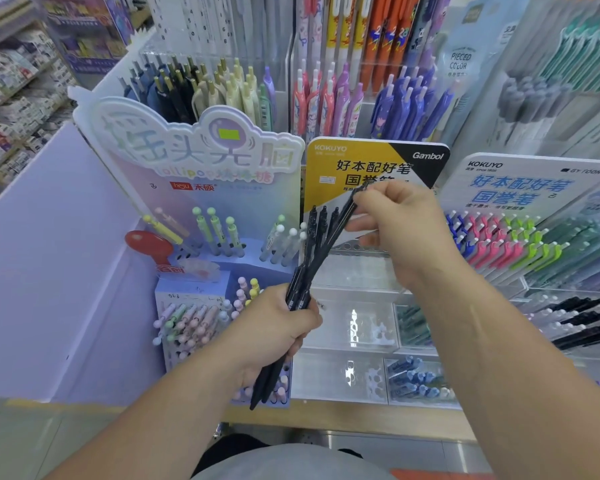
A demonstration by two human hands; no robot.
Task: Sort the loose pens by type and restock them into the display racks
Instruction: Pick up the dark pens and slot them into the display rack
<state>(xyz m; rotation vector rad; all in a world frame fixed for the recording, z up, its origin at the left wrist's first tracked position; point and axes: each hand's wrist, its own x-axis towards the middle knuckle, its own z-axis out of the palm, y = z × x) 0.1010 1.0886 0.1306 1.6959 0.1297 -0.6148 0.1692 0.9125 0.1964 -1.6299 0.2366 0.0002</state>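
Shirt (291, 462): grey fabric at the very bottom of view, closest thing to me, with both bare forearms reaching out over it.
Left grip (274, 327): fist wrapped tight round a bunch of black pens, low and roughly centre, in front of the racks.
Black pens (317, 244): the bunch fans up out of that fist toward the yellow sign, clip ends up. The other ends poke out below the fist, over the counter edge.
Right grip (402, 230): higher and off to the right, thumb and fingertips pinching the top end of one pen, the rest of the fingers loosely curled.
Single pen (350, 206): black like the others. It slants down-left from the pinch and its lower end runs into the bunch at my fist.
Yellow sign (361, 164): Kokuyo "Gambol" card right behind the pinch, partly covered by my knuckles.
Clear rack (354, 271): see-through acrylic just under the yellow sign, with a row of holes along its top, behind the fanned pens.
Lollipop display (201, 150): to the left, pastel ball-topped pens standing in holes up top and packed together lower down.
Blue sign (520, 181): another Kokuyo card on the right, with rows of blue, pink and green pens (499, 244) below it.
Clear bins (413, 379): low between my arms, bluish pens inside one.
Counter (343, 420): wood edge running under all the racks.
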